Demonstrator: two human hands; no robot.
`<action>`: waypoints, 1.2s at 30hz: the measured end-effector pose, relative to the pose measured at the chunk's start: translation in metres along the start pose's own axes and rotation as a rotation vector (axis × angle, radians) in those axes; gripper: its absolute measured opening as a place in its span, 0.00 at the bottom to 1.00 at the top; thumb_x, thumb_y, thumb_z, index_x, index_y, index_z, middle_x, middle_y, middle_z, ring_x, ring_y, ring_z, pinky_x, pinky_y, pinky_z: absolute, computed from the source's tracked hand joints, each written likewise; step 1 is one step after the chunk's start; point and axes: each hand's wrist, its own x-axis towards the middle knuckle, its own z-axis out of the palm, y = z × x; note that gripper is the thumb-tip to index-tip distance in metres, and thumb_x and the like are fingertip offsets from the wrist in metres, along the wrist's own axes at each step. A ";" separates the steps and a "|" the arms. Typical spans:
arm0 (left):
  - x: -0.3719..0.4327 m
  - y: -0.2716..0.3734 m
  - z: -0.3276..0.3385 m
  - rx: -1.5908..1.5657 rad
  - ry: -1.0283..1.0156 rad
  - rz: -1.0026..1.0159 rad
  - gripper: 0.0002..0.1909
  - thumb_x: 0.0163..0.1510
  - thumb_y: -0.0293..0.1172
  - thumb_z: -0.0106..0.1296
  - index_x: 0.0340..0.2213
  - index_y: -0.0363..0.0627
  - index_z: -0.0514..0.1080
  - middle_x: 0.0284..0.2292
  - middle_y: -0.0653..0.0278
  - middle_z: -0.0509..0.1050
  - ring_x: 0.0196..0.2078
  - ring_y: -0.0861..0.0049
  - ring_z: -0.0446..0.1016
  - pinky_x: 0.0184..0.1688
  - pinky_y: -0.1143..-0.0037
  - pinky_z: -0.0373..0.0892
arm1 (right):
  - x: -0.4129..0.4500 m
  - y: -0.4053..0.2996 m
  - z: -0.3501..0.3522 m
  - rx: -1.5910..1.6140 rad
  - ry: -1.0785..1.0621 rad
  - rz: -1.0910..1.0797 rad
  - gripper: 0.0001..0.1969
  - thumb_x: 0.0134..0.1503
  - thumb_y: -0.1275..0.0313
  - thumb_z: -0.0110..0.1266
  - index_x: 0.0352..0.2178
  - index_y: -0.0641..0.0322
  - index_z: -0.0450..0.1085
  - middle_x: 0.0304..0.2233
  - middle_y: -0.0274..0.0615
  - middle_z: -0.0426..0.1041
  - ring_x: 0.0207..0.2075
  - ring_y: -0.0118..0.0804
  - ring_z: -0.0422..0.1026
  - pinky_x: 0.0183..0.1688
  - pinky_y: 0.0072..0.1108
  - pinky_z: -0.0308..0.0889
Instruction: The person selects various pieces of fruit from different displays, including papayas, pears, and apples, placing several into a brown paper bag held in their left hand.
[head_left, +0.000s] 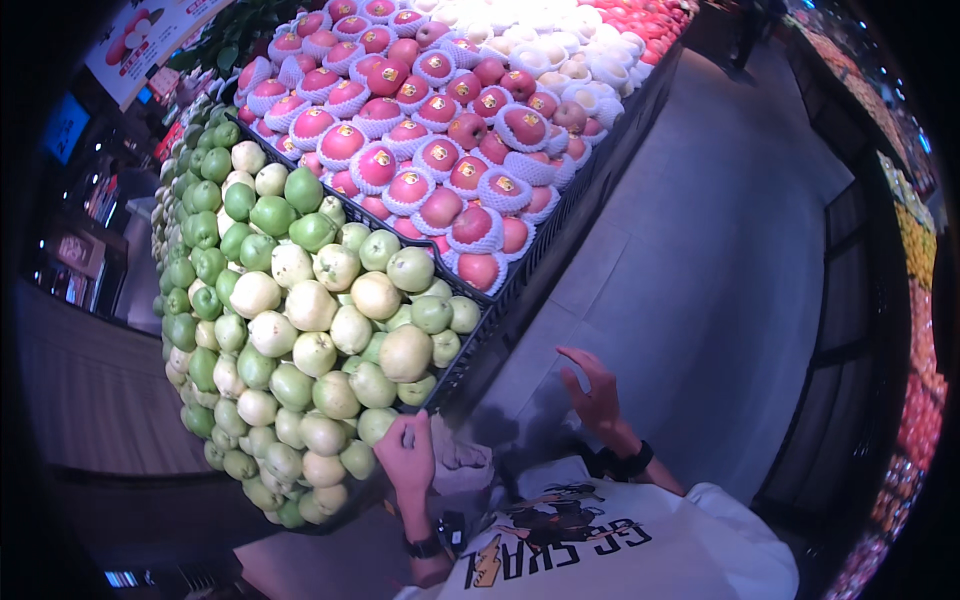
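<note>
My left hand (409, 454) is beside the near corner of the guava display, its thumb and forefinger bent with a dark gap between them. No object shows in it. Whether its fingertips touch the black crate edge (457, 367) is unclear. Green and pale guavas (311, 304) are piled just beyond it. My right hand (596, 394) hovers over the grey aisle floor (675, 247), palm inward, fingers loosely apart and holding nothing. Dark bands circle both wrists. A pale crumpled item (461, 461), only partly seen, lies below and right of my left hand.
Red apples in white foam nets (409, 184) fill the section behind the guavas. Paler netted fruit (577, 64) and red produce (652, 26) continue farther back. Another fruit display (919, 315) lines the right side of the aisle. A person (754, 34) stands at its far end.
</note>
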 end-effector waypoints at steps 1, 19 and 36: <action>0.004 0.009 0.018 -0.060 -0.027 -0.015 0.11 0.56 0.29 0.57 0.24 0.34 0.73 0.17 0.70 0.69 0.21 0.88 0.62 0.23 0.80 0.59 | 0.003 0.012 -0.015 -0.003 -0.024 -0.006 0.16 0.59 0.70 0.51 0.47 0.67 0.71 0.47 0.53 0.74 0.50 0.52 0.72 0.55 0.32 0.65; 0.112 0.103 0.247 -0.273 -0.253 -0.042 0.07 0.55 0.28 0.56 0.32 0.36 0.74 0.26 0.70 0.74 0.31 0.88 0.68 0.36 0.81 0.65 | 0.123 0.108 -0.144 -0.139 0.038 0.101 0.12 0.58 0.77 0.52 0.44 0.64 0.71 0.38 0.43 0.79 0.41 0.43 0.77 0.46 0.29 0.69; 0.277 0.210 0.327 0.281 0.029 0.239 0.43 0.45 0.36 0.65 0.61 0.53 0.57 0.54 0.44 0.63 0.42 0.47 0.74 0.37 0.62 0.73 | 0.385 0.122 -0.164 -0.192 -0.259 -0.155 0.15 0.55 0.78 0.55 0.45 0.65 0.70 0.40 0.47 0.75 0.45 0.49 0.72 0.50 0.32 0.66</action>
